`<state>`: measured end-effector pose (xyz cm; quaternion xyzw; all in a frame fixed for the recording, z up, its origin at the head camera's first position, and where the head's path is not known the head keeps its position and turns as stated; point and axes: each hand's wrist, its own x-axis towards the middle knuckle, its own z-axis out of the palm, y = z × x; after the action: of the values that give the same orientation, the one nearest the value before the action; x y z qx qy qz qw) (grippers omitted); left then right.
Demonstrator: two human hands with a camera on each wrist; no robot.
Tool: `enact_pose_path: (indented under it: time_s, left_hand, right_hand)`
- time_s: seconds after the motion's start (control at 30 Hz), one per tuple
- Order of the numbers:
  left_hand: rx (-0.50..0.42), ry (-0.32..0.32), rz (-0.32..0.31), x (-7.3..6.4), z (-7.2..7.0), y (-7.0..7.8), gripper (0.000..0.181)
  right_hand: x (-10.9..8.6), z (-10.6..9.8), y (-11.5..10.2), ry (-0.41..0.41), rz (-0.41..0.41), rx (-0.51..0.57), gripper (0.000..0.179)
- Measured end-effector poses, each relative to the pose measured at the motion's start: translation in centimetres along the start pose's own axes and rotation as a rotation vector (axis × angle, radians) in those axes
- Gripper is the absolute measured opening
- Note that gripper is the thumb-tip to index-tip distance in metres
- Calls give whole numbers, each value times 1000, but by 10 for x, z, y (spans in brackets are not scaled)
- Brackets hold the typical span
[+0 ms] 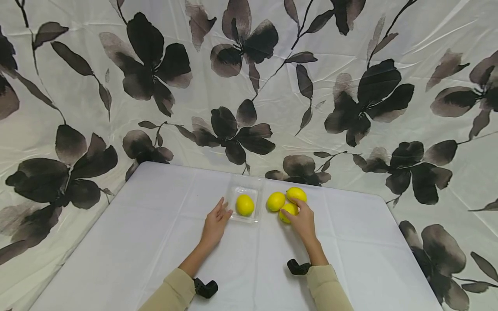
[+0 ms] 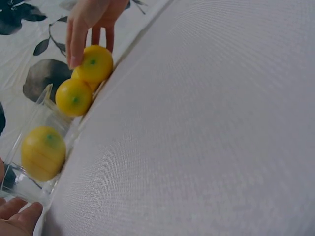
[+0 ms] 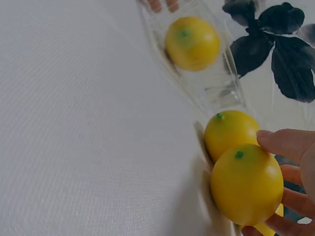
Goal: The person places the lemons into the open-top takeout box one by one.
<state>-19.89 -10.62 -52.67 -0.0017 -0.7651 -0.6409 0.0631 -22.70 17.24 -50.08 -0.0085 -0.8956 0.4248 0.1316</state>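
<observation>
A clear plastic container [image 1: 257, 214] stands near the table's back edge with one yellow lemon [image 1: 245, 205] inside. At the container's left side is my left hand [image 1: 216, 219], its fingers fairly straight and close against the wall. To the right, three more lemons sit in a tight cluster. My right hand [image 1: 304, 220] holds the nearest lemon [image 3: 247, 184] between thumb and fingers. Beside it are the left lemon [image 1: 276, 201] and the rear lemon [image 1: 296, 195]; the rear one is partly hidden by the hand in the right wrist view.
A white cloth [image 1: 155, 242] covers the table. Behind it hangs a floral curtain [image 1: 241, 86], close to the table's back edge. Black wrist devices [image 1: 206, 288] sit at both sleeve cuffs.
</observation>
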Motion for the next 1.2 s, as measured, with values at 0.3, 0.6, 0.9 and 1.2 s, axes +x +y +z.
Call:
enact_pose_path:
  time_s: [0.3, 0.6, 0.9, 1.2]
  left_hand:
    - [4, -1, 5, -1, 0, 1, 63]
    - [2, -1, 1, 0, -1, 1, 63]
    - [-10, 4, -6, 1, -1, -3, 64]
    - [-4, 3, -9, 0, 0, 0, 63]
  right_hand:
    - [-1, -1, 1, -10, 105, 32, 57]
    - [-3, -1, 4, 20, 116, 53, 56]
    - [-1, -4, -2, 94, 55, 117, 53]
    - [6, -4, -14, 114, 21, 161, 53]
